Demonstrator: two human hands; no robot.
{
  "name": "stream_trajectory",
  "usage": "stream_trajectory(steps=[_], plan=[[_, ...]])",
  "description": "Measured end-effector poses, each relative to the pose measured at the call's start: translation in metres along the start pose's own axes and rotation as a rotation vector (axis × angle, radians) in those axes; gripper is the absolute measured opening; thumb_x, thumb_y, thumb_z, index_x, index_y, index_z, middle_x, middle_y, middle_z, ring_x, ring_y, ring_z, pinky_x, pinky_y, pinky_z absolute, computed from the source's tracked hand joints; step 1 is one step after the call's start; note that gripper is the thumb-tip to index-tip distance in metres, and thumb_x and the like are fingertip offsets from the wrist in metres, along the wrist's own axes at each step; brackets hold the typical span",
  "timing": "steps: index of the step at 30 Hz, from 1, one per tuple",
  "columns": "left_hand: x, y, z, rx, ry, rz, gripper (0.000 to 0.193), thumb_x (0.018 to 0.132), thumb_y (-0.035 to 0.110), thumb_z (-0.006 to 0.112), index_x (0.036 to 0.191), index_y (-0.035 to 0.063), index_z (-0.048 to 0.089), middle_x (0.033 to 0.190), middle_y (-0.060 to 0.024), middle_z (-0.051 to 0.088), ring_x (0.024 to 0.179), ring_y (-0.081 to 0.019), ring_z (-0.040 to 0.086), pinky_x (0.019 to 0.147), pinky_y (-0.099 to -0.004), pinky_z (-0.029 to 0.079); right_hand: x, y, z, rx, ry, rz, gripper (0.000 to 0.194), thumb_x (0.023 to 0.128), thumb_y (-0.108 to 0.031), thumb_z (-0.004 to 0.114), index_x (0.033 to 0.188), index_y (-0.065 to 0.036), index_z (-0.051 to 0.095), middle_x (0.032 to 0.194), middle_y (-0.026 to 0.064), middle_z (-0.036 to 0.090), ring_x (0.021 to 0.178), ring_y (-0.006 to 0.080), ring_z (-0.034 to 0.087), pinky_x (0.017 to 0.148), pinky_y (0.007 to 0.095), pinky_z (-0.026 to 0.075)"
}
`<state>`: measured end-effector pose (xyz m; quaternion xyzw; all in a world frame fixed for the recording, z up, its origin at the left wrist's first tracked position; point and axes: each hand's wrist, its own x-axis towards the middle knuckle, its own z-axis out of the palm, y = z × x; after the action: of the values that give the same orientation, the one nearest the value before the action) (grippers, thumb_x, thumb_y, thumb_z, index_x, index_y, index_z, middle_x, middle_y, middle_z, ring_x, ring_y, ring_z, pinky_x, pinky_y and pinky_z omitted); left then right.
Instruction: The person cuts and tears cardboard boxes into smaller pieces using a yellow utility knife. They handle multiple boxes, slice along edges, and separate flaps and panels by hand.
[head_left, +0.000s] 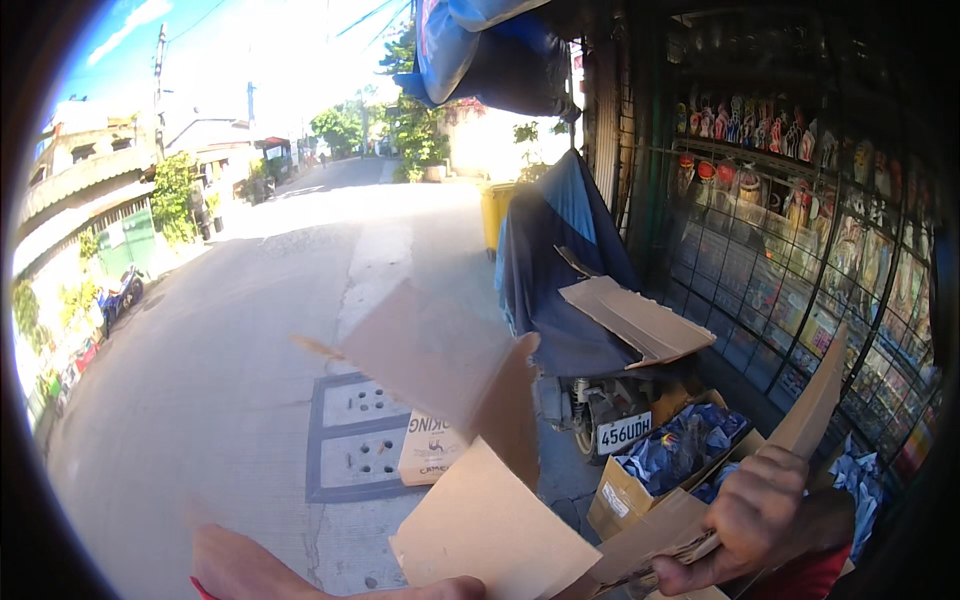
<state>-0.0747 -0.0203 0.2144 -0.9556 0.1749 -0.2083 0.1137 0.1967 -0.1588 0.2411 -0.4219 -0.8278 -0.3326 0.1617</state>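
Observation:
A brown cardboard box with its flaps spread (491, 525) is before me, its far flaps blurred. My left hand (450, 589) is at the bottom edge of the view, mostly cut off, with the thumb against the near flap. On the right, the fingers of my right hand (757, 510) are wrapped around a folded cardboard panel (814, 405), which rises past my knuckles. Whether this panel belongs to the same box is hard to tell. Beyond my right hand stands an open carton (626, 491) filled with crumpled dark blue plastic (690, 442).
A covered motorcycle (577, 255) stands ahead, a flattened cardboard sheet (637, 319) on its seat. A printed carton (431, 454) rests by drain covers (360, 439). To the right, a metal grille (795, 285) fronts shop goods; a concrete road (225, 375) runs left. A yellow bin (495, 214) stands farther off.

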Motion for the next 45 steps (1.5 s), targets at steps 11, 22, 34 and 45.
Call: stream_trajectory(steps=[11,22,34,45], plan=[[-0.024,-0.106,0.085,-0.411,0.507,-0.781,0.114,0.082,0.058,0.078,0.162,0.0081,0.016,0.156,-0.0283,0.026,0.147,-0.0481,0.028,0.118,-0.0593,0.03,0.008,0.077,0.036,0.157,0.133,0.428,0.042,0.07,-0.035,0.086,0.065,-0.004,0.057,0.058,0.0144,0.056,0.05,0.0308,0.06,0.049,0.0391,0.046],[0.05,-0.132,0.152,-1.483,0.452,-0.645,0.13,0.067,0.083,0.074,0.16,0.0068,0.025,0.158,-0.0167,0.036,0.145,-0.0347,0.038,0.112,-0.0544,0.037,0.013,0.077,0.027,0.269,0.12,0.437,0.035,0.072,-0.032,0.083,0.092,-0.004,0.073,0.074,0.0139,0.07,0.063,0.0309,0.07,0.057,0.0359,0.054],[0.058,-0.15,0.096,-0.65,1.102,-0.329,0.085,0.087,0.063,0.068,0.14,-0.002,0.054,0.149,-0.0223,0.039,0.139,-0.0385,0.038,0.116,-0.0498,0.031,0.011,0.056,0.022,0.145,0.057,0.296,0.037,0.069,-0.034,0.085,0.077,-0.004,0.066,0.063,0.0092,0.062,0.055,0.0271,0.065,0.051,0.0357,0.048],[0.088,-0.171,0.002,0.168,0.505,-0.197,0.079,0.092,0.068,0.055,0.126,-0.0023,0.068,0.131,-0.0251,0.064,0.131,-0.0419,0.056,0.117,-0.0519,0.035,0.049,0.028,0.059,0.123,-0.031,0.094,0.045,0.076,-0.046,0.083,0.074,-0.005,0.065,0.068,0.007,0.063,0.058,0.023,0.066,0.054,0.034,0.052]])
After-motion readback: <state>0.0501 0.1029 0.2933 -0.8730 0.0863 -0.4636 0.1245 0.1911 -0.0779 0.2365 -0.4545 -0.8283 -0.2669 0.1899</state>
